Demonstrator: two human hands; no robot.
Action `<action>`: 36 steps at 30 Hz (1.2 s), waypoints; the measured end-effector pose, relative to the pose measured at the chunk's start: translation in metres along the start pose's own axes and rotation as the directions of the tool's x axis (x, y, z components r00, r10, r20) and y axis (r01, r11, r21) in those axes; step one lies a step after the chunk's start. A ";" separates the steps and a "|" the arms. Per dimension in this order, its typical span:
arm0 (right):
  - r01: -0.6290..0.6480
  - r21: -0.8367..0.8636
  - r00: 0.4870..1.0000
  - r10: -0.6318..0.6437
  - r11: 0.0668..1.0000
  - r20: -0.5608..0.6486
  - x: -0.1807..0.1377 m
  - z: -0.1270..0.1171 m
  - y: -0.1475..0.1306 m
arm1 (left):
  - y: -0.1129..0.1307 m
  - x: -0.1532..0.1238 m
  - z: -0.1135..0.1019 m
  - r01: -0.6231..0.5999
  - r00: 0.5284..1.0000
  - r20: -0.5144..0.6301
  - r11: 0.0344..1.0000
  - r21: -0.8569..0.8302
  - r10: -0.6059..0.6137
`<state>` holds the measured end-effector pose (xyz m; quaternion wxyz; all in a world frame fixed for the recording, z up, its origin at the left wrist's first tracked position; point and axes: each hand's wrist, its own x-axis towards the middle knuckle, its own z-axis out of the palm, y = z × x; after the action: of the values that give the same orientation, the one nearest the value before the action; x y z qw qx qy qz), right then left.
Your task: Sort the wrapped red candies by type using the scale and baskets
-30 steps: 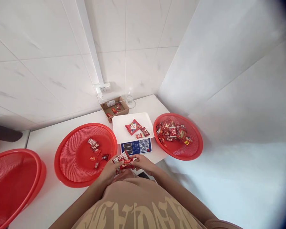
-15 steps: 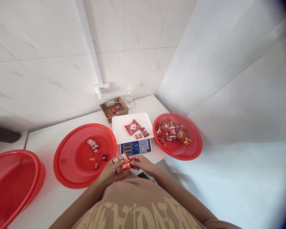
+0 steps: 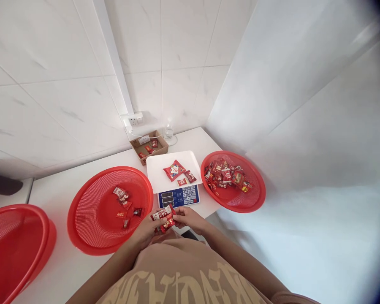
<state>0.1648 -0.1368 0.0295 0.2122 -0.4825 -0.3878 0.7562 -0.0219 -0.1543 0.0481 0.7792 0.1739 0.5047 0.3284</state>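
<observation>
Your left hand (image 3: 145, 230) and your right hand (image 3: 187, 217) both pinch small red snack packets (image 3: 163, 216), fingers closed on them, close to your chest. Just beyond the grip stands the blue digital scale (image 3: 178, 196), with three packets on its white tray (image 3: 156, 173). Left of the grip lies a red mesh basket (image 3: 91, 219) with few packets; to the right another red basket (image 3: 240, 202) holds many.

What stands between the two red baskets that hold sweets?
In the head view, a scale with sweets on its white tray.
</observation>
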 end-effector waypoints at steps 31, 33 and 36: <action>0.172 -0.731 0.873 -0.446 0.660 -0.197 0.073 -0.035 -0.043 | 0.011 0.002 -0.003 0.001 0.996 -0.093 0.999 0.037 0.003; 0.208 -0.571 0.953 -0.296 0.794 -0.063 0.060 -0.026 -0.040 | 0.009 0.003 -0.002 -0.005 0.998 -0.068 0.998 0.063 0.009; 0.174 -0.358 0.984 -0.146 0.917 0.104 0.043 -0.015 -0.037 | 0.010 0.003 0.002 -0.030 0.998 -0.047 0.997 0.073 0.033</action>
<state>0.1571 -0.0788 0.0313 0.1651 -0.4514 -0.5676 0.6684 -0.0229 -0.1447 0.0524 0.7546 0.2019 0.5322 0.3264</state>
